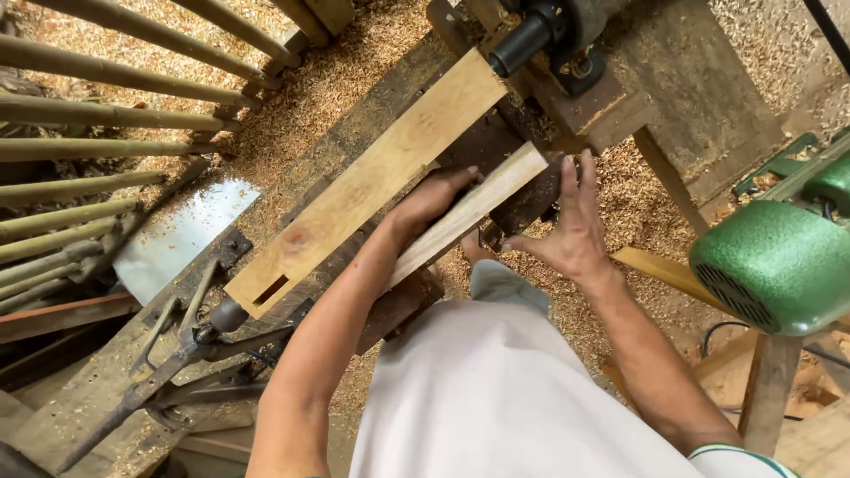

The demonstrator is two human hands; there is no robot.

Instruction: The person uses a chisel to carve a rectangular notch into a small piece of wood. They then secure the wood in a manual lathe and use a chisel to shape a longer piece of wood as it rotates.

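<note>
A long pale wooden board [372,181] with a rectangular slot near its lower end is mounted on a lathe, between a black spindle [522,40] at the top and a metal centre [228,314] at the lower left. My left hand [429,202] grips a narrower wooden strip [482,202] that lies beside the board. My right hand [571,221] has its fingers spread and rests against the dark tool rest [522,208] at the strip's upper end.
Sawdust covers the floor and the bench. Several turned wooden poles [106,115] lie stacked at the left. A green motor housing [779,261] stands at the right. A metal clamp mechanism [177,354] sits at the lower left.
</note>
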